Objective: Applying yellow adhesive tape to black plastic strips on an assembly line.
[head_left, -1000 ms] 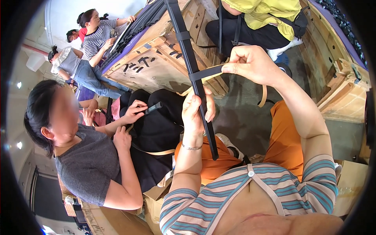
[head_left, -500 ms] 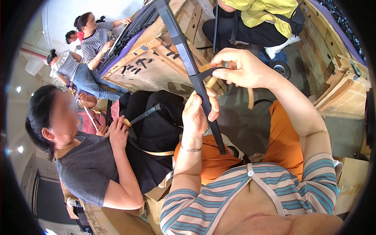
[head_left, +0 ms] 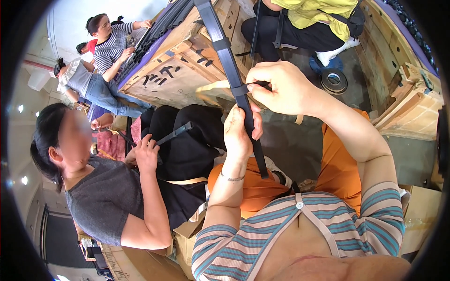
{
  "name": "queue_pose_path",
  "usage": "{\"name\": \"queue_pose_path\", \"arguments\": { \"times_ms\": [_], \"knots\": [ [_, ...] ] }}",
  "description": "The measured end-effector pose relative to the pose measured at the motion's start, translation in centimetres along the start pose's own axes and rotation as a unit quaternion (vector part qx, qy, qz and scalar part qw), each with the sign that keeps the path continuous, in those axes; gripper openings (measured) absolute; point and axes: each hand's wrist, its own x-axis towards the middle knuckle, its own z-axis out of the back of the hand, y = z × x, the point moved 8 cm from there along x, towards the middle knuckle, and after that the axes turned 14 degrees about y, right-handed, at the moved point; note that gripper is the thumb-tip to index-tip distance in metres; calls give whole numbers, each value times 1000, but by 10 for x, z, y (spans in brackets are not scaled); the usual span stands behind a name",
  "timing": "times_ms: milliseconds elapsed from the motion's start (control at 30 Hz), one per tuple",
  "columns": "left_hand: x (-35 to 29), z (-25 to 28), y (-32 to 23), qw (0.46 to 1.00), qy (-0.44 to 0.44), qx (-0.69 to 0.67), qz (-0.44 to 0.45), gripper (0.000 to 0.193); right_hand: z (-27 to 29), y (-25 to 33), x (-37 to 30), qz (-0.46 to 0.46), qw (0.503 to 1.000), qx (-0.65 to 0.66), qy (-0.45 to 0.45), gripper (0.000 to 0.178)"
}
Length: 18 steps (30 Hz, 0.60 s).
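My left hand (head_left: 240, 131) is closed around a long, flat black bar (head_left: 215, 28), which stands tilted in front of me with its lower end above my orange trousers. Just above that hand, a black adhesive strip (head_left: 241, 90) is wrapped around the bar. Its loose end is pinched between the thumb and fingers of my right hand (head_left: 283, 86). A pale yellow backing strip (head_left: 213, 87), blurred, sticks out behind the bar to the left; a short tan piece (head_left: 299, 119) hangs below my right hand. A second black band (head_left: 221, 44) circles the bar higher up.
At my left a person in a grey shirt (head_left: 105, 196) handles another black bar (head_left: 176, 133). Across from me sits a person in yellow (head_left: 314, 14), with tape rolls (head_left: 333, 81) on the floor nearby. Wooden crates (head_left: 173, 79) flank the space; several people work at the far left.
My right hand has moved left and lower, drawing the black strip in close around the bar. The pale backing strip now swings out to the bar's left.
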Motion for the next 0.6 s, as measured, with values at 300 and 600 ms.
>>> {"name": "queue_pose_path", "arguments": {
  "times_ms": [300,600],
  "knots": [
    [1,-28,0,999,49,-2,11,46,-62,-77,13,-135,974,182,-12,11],
    [16,-45,-4,941,164,-294,30,42,-32,-46,12,-63,800,595,36,33]
  ]
}}
